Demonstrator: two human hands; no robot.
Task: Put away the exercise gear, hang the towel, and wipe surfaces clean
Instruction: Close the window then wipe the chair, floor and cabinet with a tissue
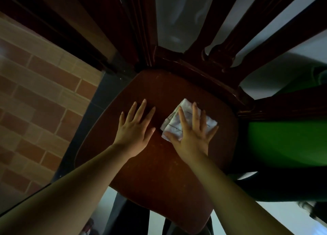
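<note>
Cloth [174, 124], white and folded, sits flat on the chair seat [155, 164], toward the backrest side and just right of the seat's middle. Right hand [190, 135] lies spread over it, palm down, fingers fanned wide and pressing the cloth to the wood rather than pinching it, so that grip is a flat hold on the cloth. Left hand [135, 128] is just beside the cloth, toward the seat's left edge, also open and flat on the bare wood, holding nothing. It looks like a brace.

This reads as the wiping step, with the seat as the surface in hand. Pale scuffs and specks show across the seat in front of the cloth, so that part probably hasn't been covered.

What could go wrong? The cloth is only pinned by palm pressure, so a quick stroke could let its loose folds bunch or slip out from under the fingers. A hard push toward the seat's edge could tip or slide the chair if the left hand lifts. Light is dim, so missed patches are easy.

Count: one cloth, one chair, two hands. Beyond the seat, the slatted chair back [203, 61] rises; right of the seat is something green [283, 142], and left of it a brick-patterned floor [35, 93].
</note>
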